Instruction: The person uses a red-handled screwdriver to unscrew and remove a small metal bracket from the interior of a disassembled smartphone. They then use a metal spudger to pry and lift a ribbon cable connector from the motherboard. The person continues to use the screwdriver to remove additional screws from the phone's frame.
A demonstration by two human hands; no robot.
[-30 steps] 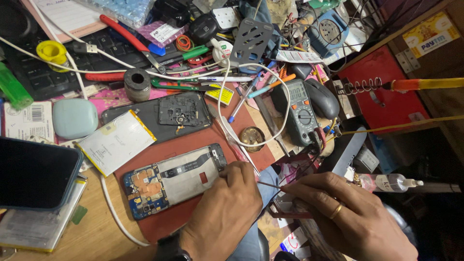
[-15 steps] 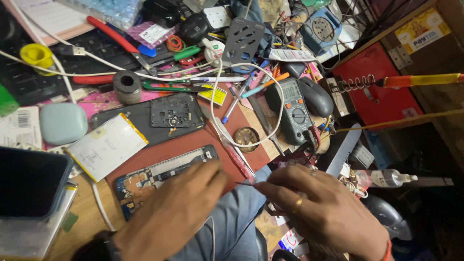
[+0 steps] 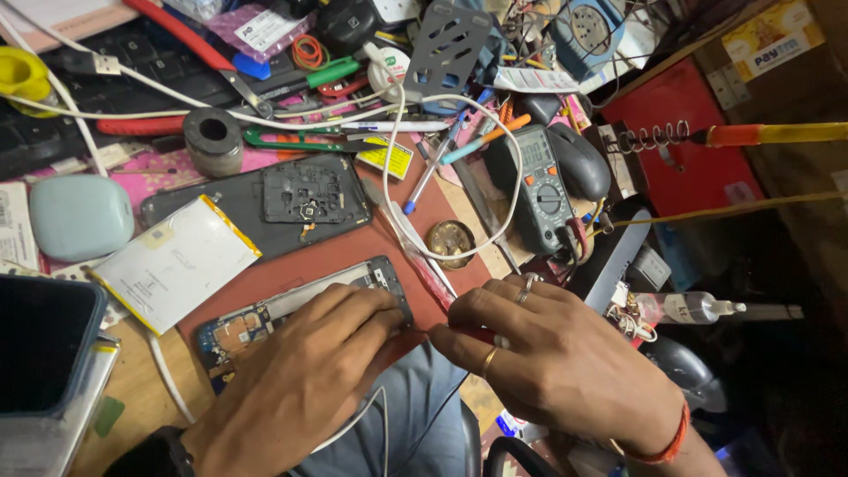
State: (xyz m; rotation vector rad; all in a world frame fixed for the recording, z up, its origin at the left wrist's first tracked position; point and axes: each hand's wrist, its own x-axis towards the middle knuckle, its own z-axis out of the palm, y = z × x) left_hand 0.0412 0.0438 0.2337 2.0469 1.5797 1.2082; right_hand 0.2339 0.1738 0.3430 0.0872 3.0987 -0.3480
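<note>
An opened phone [image 3: 296, 305] with bare circuit boards lies on a red work mat [image 3: 353, 252]. My left hand [image 3: 300, 384] lies over the phone's near right end and holds it down with its fingers. My right hand [image 3: 552, 353], with rings and a red wrist thread, is closed around a small red-handled tool [image 3: 477, 335]. The tool's end sits by the phone's right corner, close to my left fingertips. A thin pinkish strip [image 3: 424, 256] runs across the mat to that spot.
A dark phone back cover [image 3: 265, 199] and a white battery [image 3: 177, 261] lie behind the phone. A multimeter [image 3: 539, 181], brass tin [image 3: 450, 238], solder spool [image 3: 212, 141], white cable [image 3: 389, 132], pale blue case [image 3: 79, 216] and soldering iron [image 3: 760, 134] crowd the bench.
My left hand has moved up onto the phone's right end. My right hand has shifted left to meet it at the phone's corner. The view has drifted slightly.
</note>
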